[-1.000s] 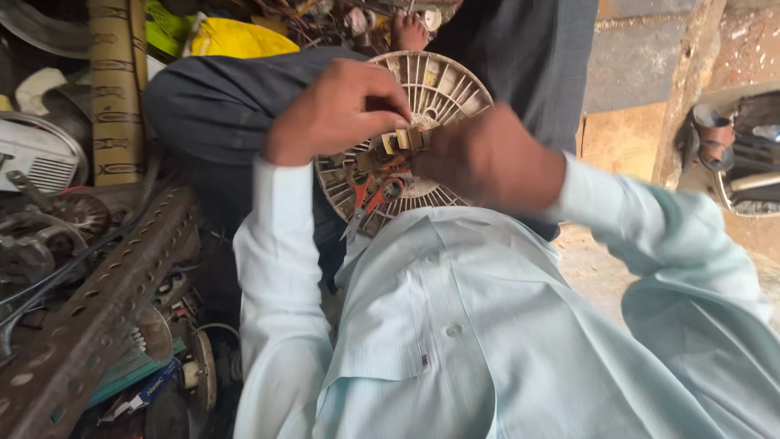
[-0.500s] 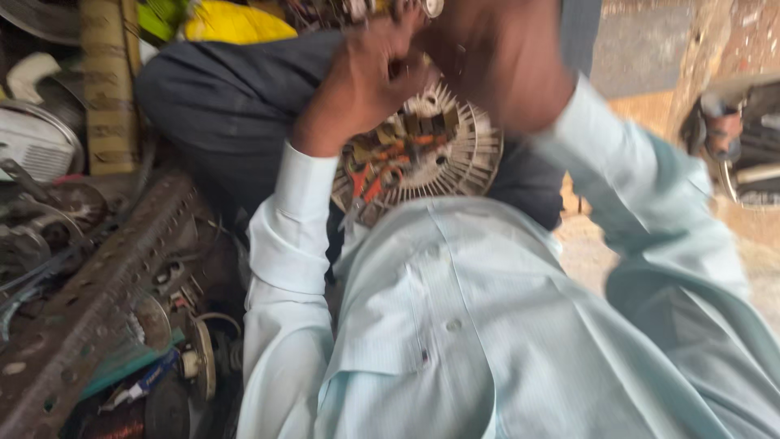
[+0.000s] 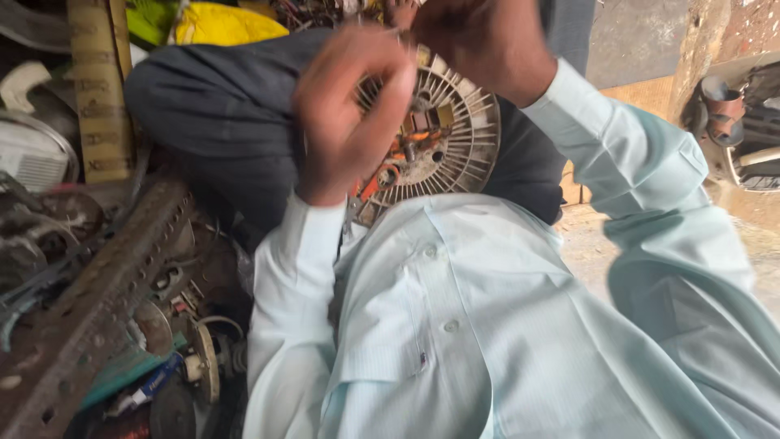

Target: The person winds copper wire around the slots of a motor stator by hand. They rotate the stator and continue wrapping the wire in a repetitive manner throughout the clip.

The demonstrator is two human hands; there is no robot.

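Note:
A round white finned motor part (image 3: 443, 142) with orange and copper windings rests on my lap, against my dark trousers (image 3: 219, 122). My left hand (image 3: 349, 114) is raised in front of it, fingers curled, blurred by motion. Raised at the top edge, my right hand (image 3: 479, 45) also has its fingers closed. A thin wire seems to run between the two hands near the top, but the blur hides what each one holds. Pale blue shirt sleeves cover both arms.
A rusty perforated metal bar (image 3: 89, 301) lies at the left among scrap motor parts and coils (image 3: 179, 358). A yellow bag (image 3: 223, 24) sits at the top left. A white fan guard (image 3: 28, 154) is at the far left. Bare ground (image 3: 585, 244) shows at right.
Both hands rose from the centre of the motor part toward the top of the view. The camera dipped closer, and the motor part now shows between the forearms.

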